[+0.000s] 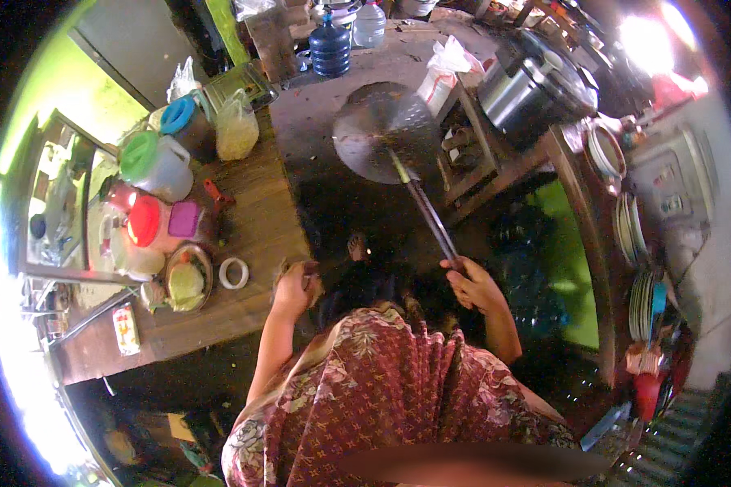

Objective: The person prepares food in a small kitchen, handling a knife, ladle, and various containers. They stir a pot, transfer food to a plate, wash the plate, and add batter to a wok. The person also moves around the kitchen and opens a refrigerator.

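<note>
My right hand (481,286) is closed around the end of a long handle. The handle runs forward to the wide, round, dark metal disc of a skimmer (386,122), which hangs over the floor ahead of me. Small holes seem to show near the disc's middle. My left hand (298,286) is at the right edge of the wooden table (260,211), fingers curled. Something brownish shows by those fingers, too unclear to name. A roll of white tape (234,273) lies on the table just left of that hand.
Left on the table stand a green-lidded jug (156,165), a red-lidded jar (150,221), a plate of food (188,280) and a bulging plastic bag (236,128). Ahead is a blue water gallon (330,47). To the right are a large metal pot (528,93) and stacked plates (629,227).
</note>
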A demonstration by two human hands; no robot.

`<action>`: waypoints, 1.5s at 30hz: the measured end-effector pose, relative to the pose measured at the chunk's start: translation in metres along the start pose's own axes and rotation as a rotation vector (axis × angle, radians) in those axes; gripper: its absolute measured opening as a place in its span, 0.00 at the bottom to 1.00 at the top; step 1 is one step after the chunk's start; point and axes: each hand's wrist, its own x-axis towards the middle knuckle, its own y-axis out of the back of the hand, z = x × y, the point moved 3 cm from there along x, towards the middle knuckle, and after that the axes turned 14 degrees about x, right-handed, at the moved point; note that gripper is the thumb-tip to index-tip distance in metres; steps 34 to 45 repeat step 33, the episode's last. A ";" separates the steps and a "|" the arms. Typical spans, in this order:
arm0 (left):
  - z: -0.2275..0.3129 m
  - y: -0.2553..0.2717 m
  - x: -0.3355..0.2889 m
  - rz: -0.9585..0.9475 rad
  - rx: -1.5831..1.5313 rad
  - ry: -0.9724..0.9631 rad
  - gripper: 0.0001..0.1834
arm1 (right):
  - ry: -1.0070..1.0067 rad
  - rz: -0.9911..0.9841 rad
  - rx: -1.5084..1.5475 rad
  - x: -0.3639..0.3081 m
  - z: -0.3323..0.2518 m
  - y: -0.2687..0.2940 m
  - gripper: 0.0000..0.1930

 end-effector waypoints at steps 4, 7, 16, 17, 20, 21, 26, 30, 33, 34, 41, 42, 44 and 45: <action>-0.032 -0.002 0.076 0.183 -0.091 0.185 0.09 | -0.082 -0.137 -0.024 0.132 -0.046 -0.011 0.13; -0.033 0.013 0.169 0.262 -0.057 0.210 0.09 | -0.186 -0.116 -0.057 0.220 -0.091 -0.016 0.14; 0.041 0.070 0.438 0.265 0.049 -0.132 0.10 | -0.124 0.001 0.068 0.348 -0.267 0.056 0.14; 0.049 0.062 0.470 0.193 0.075 -0.203 0.11 | -0.094 -0.002 0.125 0.361 -0.278 0.066 0.13; 0.060 0.023 0.553 0.015 0.094 -0.257 0.14 | 0.028 0.122 0.053 0.423 -0.313 0.104 0.10; 0.052 0.005 0.573 -0.069 0.119 -0.199 0.15 | 0.037 0.108 0.063 0.448 -0.325 0.120 0.10; 0.000 -0.069 0.608 -0.183 0.134 0.164 0.17 | 0.097 0.139 -0.091 0.569 -0.414 0.187 0.10; -0.030 -0.119 0.562 -0.216 -0.727 0.670 0.27 | 0.090 -0.005 -0.059 0.667 -0.486 0.197 0.12; -0.047 -0.162 0.555 -0.199 -1.210 1.043 0.36 | 0.017 -0.043 0.074 0.735 -0.531 0.186 0.12; -0.047 -0.162 0.555 -0.199 -1.210 1.043 0.36 | 0.017 -0.043 0.074 0.735 -0.531 0.186 0.12; -0.047 -0.162 0.555 -0.199 -1.210 1.043 0.36 | 0.017 -0.043 0.074 0.735 -0.531 0.186 0.12; -0.047 -0.162 0.555 -0.199 -1.210 1.043 0.36 | 0.017 -0.043 0.074 0.735 -0.531 0.186 0.12; -0.047 -0.162 0.555 -0.199 -1.210 1.043 0.36 | 0.017 -0.043 0.074 0.735 -0.531 0.186 0.12; -0.047 -0.162 0.555 -0.199 -1.210 1.043 0.36 | 0.017 -0.043 0.074 0.735 -0.531 0.186 0.12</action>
